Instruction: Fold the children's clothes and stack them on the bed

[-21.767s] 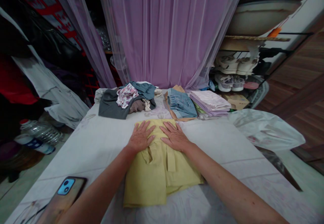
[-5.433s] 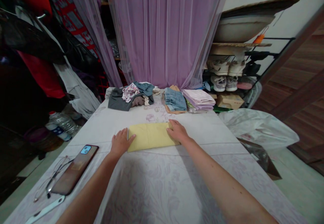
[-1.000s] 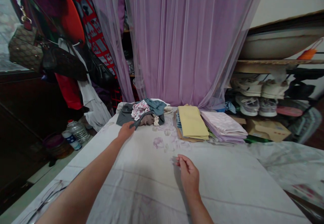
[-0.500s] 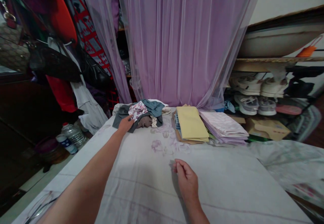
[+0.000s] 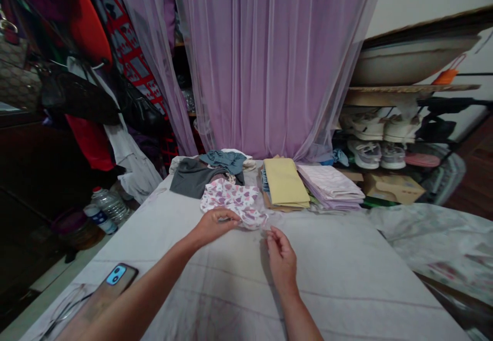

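Note:
My left hand (image 5: pixel 213 225) is closed on the near edge of a white garment with a pink and purple print (image 5: pixel 234 201), which lies spread between the clothes heap and me. My right hand (image 5: pixel 282 259) hovers just right of it with fingers curled loosely and nothing in them. The unfolded heap (image 5: pixel 206 171) of grey and teal clothes sits behind the printed garment. A folded yellow garment (image 5: pixel 284 187) tops a stack to the right, beside a folded lilac stack (image 5: pixel 330 188).
A white floral sheet (image 5: pixel 346 274) covers the surface. A phone (image 5: pixel 103 292) and glasses lie at the near left edge. Water bottles (image 5: pixel 108 205) stand on the floor at left. A purple curtain (image 5: pixel 269 63) hangs behind; shoe shelves (image 5: pixel 385 135) at right.
My left hand took the printed garment from the heap and pulled it toward me onto the sheet. My right hand moved slightly toward it.

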{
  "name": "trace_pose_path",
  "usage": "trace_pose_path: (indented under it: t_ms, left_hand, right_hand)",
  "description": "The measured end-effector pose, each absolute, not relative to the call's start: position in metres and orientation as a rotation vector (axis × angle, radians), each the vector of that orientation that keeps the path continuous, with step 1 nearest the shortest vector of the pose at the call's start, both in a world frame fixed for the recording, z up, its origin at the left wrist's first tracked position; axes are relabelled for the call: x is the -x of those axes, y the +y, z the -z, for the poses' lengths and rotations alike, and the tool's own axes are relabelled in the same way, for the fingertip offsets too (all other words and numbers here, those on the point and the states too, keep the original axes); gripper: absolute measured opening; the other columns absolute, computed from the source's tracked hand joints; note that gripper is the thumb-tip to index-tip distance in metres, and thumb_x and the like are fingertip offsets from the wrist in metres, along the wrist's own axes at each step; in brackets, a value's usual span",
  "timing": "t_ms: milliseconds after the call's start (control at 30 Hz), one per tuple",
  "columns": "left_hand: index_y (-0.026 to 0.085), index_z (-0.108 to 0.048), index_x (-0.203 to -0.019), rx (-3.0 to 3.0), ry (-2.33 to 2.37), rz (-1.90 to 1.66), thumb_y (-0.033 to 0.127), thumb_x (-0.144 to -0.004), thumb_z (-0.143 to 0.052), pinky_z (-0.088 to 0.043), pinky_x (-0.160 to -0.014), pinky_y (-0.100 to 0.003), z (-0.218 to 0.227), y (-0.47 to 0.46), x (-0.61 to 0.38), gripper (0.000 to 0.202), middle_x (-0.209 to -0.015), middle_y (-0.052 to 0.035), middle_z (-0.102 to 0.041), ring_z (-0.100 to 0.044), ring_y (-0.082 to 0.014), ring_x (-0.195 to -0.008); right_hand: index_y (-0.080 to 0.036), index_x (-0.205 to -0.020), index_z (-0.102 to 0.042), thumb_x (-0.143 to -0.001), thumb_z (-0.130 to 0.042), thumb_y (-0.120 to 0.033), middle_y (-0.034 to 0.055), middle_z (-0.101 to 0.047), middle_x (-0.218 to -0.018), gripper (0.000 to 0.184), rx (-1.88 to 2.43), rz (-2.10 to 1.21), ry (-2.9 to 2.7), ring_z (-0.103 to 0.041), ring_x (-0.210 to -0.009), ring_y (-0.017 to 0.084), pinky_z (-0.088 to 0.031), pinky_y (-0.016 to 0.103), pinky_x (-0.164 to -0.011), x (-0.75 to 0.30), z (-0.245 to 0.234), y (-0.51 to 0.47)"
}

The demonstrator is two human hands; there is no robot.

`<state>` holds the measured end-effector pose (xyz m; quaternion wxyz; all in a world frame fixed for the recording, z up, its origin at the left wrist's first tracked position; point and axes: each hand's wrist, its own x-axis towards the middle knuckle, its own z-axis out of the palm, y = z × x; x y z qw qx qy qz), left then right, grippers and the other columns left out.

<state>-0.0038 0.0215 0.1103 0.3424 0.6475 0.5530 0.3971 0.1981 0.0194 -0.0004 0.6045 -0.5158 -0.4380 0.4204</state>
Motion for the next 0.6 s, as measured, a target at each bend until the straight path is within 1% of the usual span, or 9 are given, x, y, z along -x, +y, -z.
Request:
trace_pose_path:
  t_ms: [100,200,233,300,367,433,500,533,600]
  left_hand:
    - [0.017,-0.071,-0.08,-1.553,1.408,-1.191,0.048,-0.067,-0.074,-0.052,-0.079,-0.031,-0.135,0.015,0.01,0.034,-0.081,-0.0045,-0.072,-0.065,-0.0184,-0.079]
    - [0.017,-0.064,-0.079,-1.388,1.259,-1.344,0.052,-0.064,-0.077,-0.05,-0.068,-0.027,-0.159,0.005,0.005,0.04,-0.073,-0.001,-0.067,-0.061,-0.0135,-0.067]
    - [0.017,-0.063,-0.079,-1.367,1.197,-1.325,0.052,-0.064,-0.078,-0.049,-0.066,-0.025,-0.164,0.001,0.001,0.041,-0.072,-0.0003,-0.065,-0.06,-0.0123,-0.065]
    - [0.016,-0.063,-0.083,-1.386,1.076,-1.128,0.051,-0.064,-0.079,-0.048,-0.064,-0.024,-0.168,-0.009,-0.007,0.043,-0.075,-0.001,-0.066,-0.06,-0.0119,-0.066]
    - [0.016,-0.065,-0.093,-1.419,1.011,-0.883,0.05,-0.064,-0.08,-0.049,-0.068,-0.025,-0.163,-0.014,-0.012,0.047,-0.083,-0.0044,-0.069,-0.063,-0.0142,-0.074]
    - [0.016,-0.065,-0.102,-1.435,1.104,-0.829,0.051,-0.068,-0.075,-0.051,-0.074,-0.028,-0.15,-0.012,-0.008,0.05,-0.094,-0.0077,-0.07,-0.065,-0.0173,-0.083]
    - [0.016,-0.065,-0.105,-1.47,1.383,-0.933,0.051,-0.074,-0.067,-0.051,-0.078,-0.031,-0.132,-0.004,0.007,0.047,-0.1,-0.0088,-0.07,-0.066,-0.0198,-0.088]
    - [0.016,-0.065,-0.104,-1.517,1.56,-0.953,0.049,-0.075,-0.064,-0.051,-0.082,-0.033,-0.124,0.0,0.017,0.043,-0.1,-0.0091,-0.071,-0.066,-0.0215,-0.091]
    - [0.019,-0.068,-0.103,-1.668,1.832,-0.879,0.044,-0.075,-0.062,-0.049,-0.091,-0.037,-0.108,0.006,0.037,0.039,-0.109,-0.009,-0.07,-0.064,-0.0252,-0.103]
  right_hand:
    - [-0.017,-0.109,-0.067,-0.073,-0.064,-0.045,0.0119,-0.073,-0.105,0.046,1.171,-0.944,-1.048,-0.068,-0.092,0.022,-0.053,0.035,-0.084,-0.196,0.005,0.02]
    - [-0.016,-0.113,-0.065,-0.074,-0.064,-0.045,0.0129,-0.071,-0.109,0.048,1.152,-0.95,-1.046,-0.067,-0.094,0.021,-0.053,0.034,-0.083,-0.195,0.005,0.019]
    - [-0.016,-0.113,-0.065,-0.075,-0.063,-0.045,0.013,-0.071,-0.11,0.048,1.146,-0.96,-1.033,-0.067,-0.094,0.022,-0.053,0.034,-0.082,-0.195,0.004,0.019]
    - [-0.017,-0.112,-0.066,-0.076,-0.061,-0.048,0.0125,-0.071,-0.109,0.047,1.147,-0.988,-0.98,-0.067,-0.093,0.022,-0.053,0.034,-0.08,-0.198,-0.001,0.019]
    - [-0.017,-0.105,-0.068,-0.076,-0.06,-0.051,0.0114,-0.072,-0.105,0.045,1.149,-0.999,-0.927,-0.067,-0.092,0.023,-0.053,0.035,-0.081,-0.202,-0.006,0.02]
    - [-0.017,-0.096,-0.071,-0.074,-0.062,-0.052,0.0101,-0.074,-0.099,0.043,1.15,-0.989,-0.903,-0.067,-0.093,0.024,-0.052,0.036,-0.084,-0.206,-0.009,0.021]
    - [-0.017,-0.09,-0.072,-0.071,-0.064,-0.054,0.0093,-0.075,-0.094,0.042,1.143,-1.023,-0.889,-0.068,-0.091,0.024,-0.052,0.036,-0.083,-0.207,-0.01,0.022]
    - [-0.017,-0.089,-0.072,-0.071,-0.064,-0.055,0.009,-0.075,-0.092,0.043,1.141,-1.061,-0.876,-0.068,-0.087,0.024,-0.053,0.036,-0.08,-0.207,-0.01,0.022]
    - [-0.018,-0.091,-0.072,-0.071,-0.064,-0.058,0.0088,-0.075,-0.091,0.045,1.137,-1.132,-0.854,-0.069,-0.081,0.023,-0.055,0.034,-0.073,-0.206,-0.009,0.022]
